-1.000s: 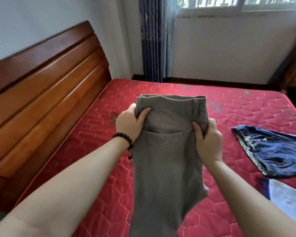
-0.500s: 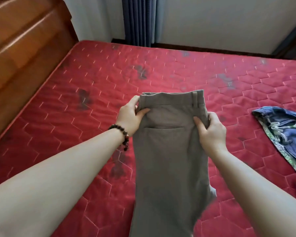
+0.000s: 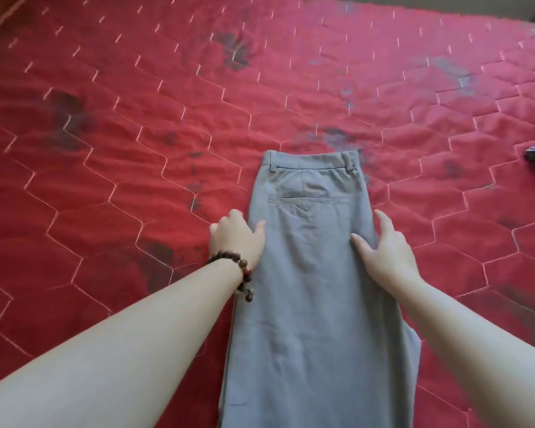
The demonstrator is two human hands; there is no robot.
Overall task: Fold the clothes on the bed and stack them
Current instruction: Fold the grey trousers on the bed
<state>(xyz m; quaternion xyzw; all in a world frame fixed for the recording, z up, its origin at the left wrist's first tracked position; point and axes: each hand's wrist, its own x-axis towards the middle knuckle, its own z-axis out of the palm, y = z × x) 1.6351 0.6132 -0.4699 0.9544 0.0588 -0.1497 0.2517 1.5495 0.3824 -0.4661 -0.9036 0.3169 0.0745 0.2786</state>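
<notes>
Red quilted mattress (image 3: 136,149) fills the frame; at lower centre lie my grey trousers folded lengthwise (image 3: 315,273), left hand (image 3: 235,239) and right hand (image 3: 383,254) resting flat-fingered on either edge, apparently smoothing them for folding.

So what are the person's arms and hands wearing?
Both arms are bare, with no sleeves showing. The left hand has a bracelet of dark round beads on its wrist, some reddish brown, with a little bit dangling. The right hand wears nothing, no ring or watch.

Bright, even daylight, soft shadows, slight motion blur, wide-angle bending toward the edges.
</notes>
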